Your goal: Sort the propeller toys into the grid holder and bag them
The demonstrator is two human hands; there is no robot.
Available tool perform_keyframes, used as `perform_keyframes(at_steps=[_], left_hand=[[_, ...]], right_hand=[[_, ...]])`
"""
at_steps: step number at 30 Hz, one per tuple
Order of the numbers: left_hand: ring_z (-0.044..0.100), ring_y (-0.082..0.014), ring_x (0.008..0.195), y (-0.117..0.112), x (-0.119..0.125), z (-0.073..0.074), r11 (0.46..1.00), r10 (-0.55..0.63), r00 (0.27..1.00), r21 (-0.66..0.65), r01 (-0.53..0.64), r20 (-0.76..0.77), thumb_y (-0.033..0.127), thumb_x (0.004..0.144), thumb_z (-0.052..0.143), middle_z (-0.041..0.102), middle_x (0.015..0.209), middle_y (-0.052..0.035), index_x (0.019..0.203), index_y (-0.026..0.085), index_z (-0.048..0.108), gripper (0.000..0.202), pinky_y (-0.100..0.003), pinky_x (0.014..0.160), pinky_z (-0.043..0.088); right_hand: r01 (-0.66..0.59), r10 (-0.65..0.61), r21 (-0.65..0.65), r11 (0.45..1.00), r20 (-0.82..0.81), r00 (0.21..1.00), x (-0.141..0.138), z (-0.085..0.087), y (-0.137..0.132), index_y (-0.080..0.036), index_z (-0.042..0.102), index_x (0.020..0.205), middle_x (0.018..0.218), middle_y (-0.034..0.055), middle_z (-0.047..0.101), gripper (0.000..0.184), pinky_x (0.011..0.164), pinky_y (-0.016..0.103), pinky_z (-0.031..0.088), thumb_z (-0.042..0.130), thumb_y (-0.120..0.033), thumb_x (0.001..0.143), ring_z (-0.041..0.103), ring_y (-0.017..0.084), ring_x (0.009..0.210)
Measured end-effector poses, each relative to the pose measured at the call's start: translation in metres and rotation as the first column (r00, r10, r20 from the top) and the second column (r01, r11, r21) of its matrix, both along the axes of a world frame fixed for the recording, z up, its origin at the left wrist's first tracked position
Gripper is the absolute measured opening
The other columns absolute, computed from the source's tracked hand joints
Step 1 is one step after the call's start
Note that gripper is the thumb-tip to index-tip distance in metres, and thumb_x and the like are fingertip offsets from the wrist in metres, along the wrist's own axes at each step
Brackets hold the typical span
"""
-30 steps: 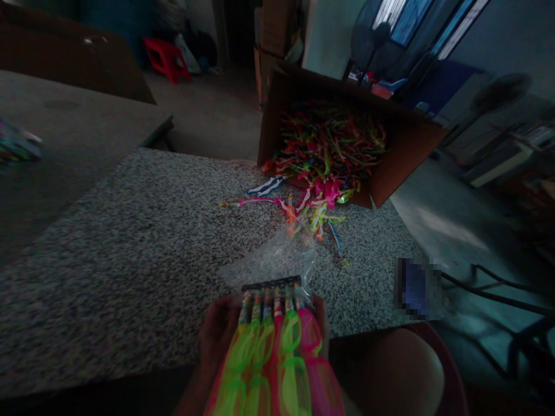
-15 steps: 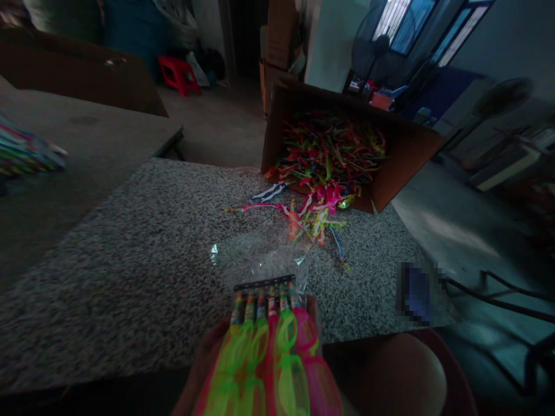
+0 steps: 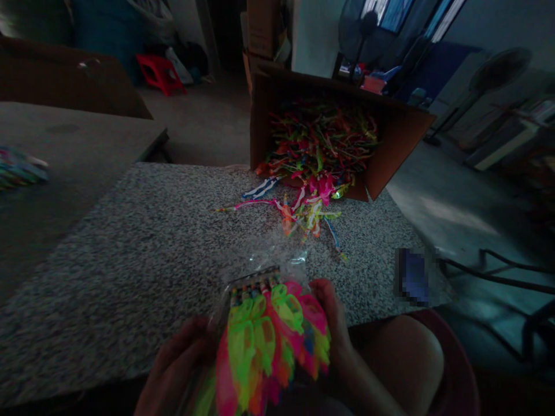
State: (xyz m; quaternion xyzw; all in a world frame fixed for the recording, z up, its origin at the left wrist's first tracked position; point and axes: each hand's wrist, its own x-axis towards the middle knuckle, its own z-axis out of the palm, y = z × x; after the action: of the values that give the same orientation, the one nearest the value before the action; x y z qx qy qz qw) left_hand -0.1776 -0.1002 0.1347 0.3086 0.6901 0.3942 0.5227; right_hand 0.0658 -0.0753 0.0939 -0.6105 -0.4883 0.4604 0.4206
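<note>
Head view: the left hand (image 3: 180, 361) and right hand (image 3: 333, 326) closed around a clear-bagged bundle of neon green-and-pink plastic glasses (image 3: 269, 329) above the speckled granite worktop (image 3: 108, 277).

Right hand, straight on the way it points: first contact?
Probably the loose end of the clear plastic bag, just ahead of the right hand, above the speckled table. Depth is unclear, so it might pass over it.

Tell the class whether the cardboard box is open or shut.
Open: the cardboard box shows colourful strips inside, some spilling onto the speckled stone counter.
</note>
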Motion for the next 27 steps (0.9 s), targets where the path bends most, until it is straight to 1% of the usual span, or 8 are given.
perform_keyframes(at_steps=[2,5,11,15,19,22,24,27], left_hand=[[0.056,-0.0172,0.058,0.004,0.006,0.004,0.998,-0.061,0.997,0.033,0.060,0.040,0.045,0.057,0.070,0.061,0.059,0.0009,0.066,0.021,0.061,0.027,-0.024,0.051,0.048],[0.056,-0.0163,0.059,-0.001,0.023,0.004,0.996,-0.042,0.995,0.086,0.035,0.085,0.047,0.059,0.071,0.061,0.064,0.0008,0.074,0.020,0.060,0.033,-0.023,0.051,0.046],[0.057,-0.0151,0.057,-0.015,0.037,-0.005,0.963,0.197,0.957,0.140,-0.230,0.215,0.049,0.052,0.077,0.062,0.067,0.0021,0.080,0.020,0.057,0.045,-0.024,0.050,0.047],[0.054,-0.0132,0.051,0.014,0.000,-0.004,0.960,0.052,0.985,0.264,-0.094,0.163,0.042,0.049,0.076,0.059,0.060,0.0026,0.074,0.019,0.059,0.038,-0.023,0.046,0.045],[0.050,-0.0127,0.039,0.055,-0.038,0.017,0.935,-0.140,0.969,0.295,0.197,-0.204,0.035,0.060,0.065,0.053,0.046,0.0031,0.064,0.018,0.056,0.019,-0.023,0.039,0.041],[0.048,-0.0115,0.036,0.069,-0.049,0.042,0.905,-0.143,0.885,0.304,0.298,-0.442,0.032,0.067,0.057,0.052,0.043,0.0030,0.059,0.018,0.055,0.015,-0.021,0.036,0.036],[0.048,-0.0107,0.037,0.074,-0.051,0.058,0.898,-0.127,0.873,0.319,0.302,-0.470,0.031,0.071,0.055,0.051,0.042,0.0037,0.057,0.018,0.054,0.019,-0.020,0.037,0.036],[0.047,-0.0091,0.039,0.081,-0.055,0.080,0.882,-0.100,0.913,0.389,0.265,-0.395,0.031,0.076,0.053,0.050,0.045,0.0052,0.059,0.017,0.053,0.022,-0.019,0.040,0.036]], right_hand=[[-0.080,0.070,0.046,0.996,0.183,0.981,0.003,0.011,0.011,-0.021,0.062,0.080,0.065,-0.0017,0.057,0.014,0.057,0.023,0.040,0.054,-0.030,0.084,0.053,0.013,0.061],[-0.137,0.066,0.195,0.971,0.332,0.941,-0.002,0.016,0.020,-0.019,0.063,0.069,0.080,0.0022,0.060,0.020,0.067,0.025,0.042,0.054,-0.029,0.084,0.055,0.014,0.071],[0.087,-0.088,0.100,0.991,0.009,0.996,-0.032,0.000,0.006,-0.019,0.057,0.081,0.065,-0.0011,0.055,0.027,0.053,0.022,0.040,0.041,-0.038,0.090,0.051,0.013,0.059],[-0.044,0.038,0.154,0.987,0.042,0.998,-0.024,0.031,0.029,-0.019,0.055,0.094,0.062,-0.0029,0.058,0.021,0.046,0.020,0.036,0.042,-0.035,0.090,0.051,0.012,0.050],[-0.287,0.154,0.172,0.942,0.537,0.829,-0.009,0.074,0.073,-0.017,0.064,0.079,0.062,0.0017,0.063,0.017,0.053,0.021,0.035,0.048,-0.021,0.085,0.056,0.013,0.056],[-0.272,0.060,0.187,0.944,0.711,0.700,-0.006,0.093,0.093,-0.016,0.068,0.068,0.063,0.0048,0.065,0.022,0.057,0.023,0.037,0.051,-0.019,0.081,0.060,0.015,0.061],[-0.252,0.021,0.225,0.941,0.705,0.709,-0.007,0.100,0.099,-0.016,0.068,0.063,0.060,0.0043,0.065,0.024,0.055,0.023,0.038,0.051,-0.021,0.080,0.060,0.015,0.058],[-0.186,0.031,0.256,0.949,0.512,0.858,-0.011,0.116,0.103,-0.015,0.069,0.071,0.054,0.0009,0.062,0.025,0.046,0.021,0.038,0.049,-0.028,0.080,0.054,0.013,0.044]])
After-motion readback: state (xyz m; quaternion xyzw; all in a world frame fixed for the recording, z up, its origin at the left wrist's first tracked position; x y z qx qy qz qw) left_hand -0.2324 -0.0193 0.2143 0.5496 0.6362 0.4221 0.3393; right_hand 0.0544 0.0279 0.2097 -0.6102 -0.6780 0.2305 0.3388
